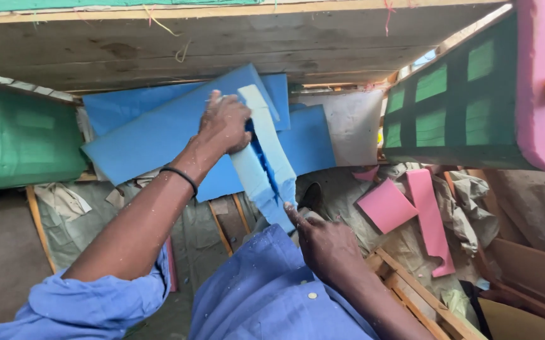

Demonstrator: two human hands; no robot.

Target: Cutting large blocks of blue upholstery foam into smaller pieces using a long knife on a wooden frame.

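Left hand (225, 123): fingers closed around the upper end of a light-blue foam strip (265, 157), held over dark-blue foam sheets (159, 129). Right hand (326, 242): fingers closed on the strip's lower end. Pink foam offcuts (411, 211) lie to the right.

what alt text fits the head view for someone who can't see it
Looking down, a person's left hand and right hand grip a light blue foam strip over darker blue foam sheets, with pink foam offcuts at right.
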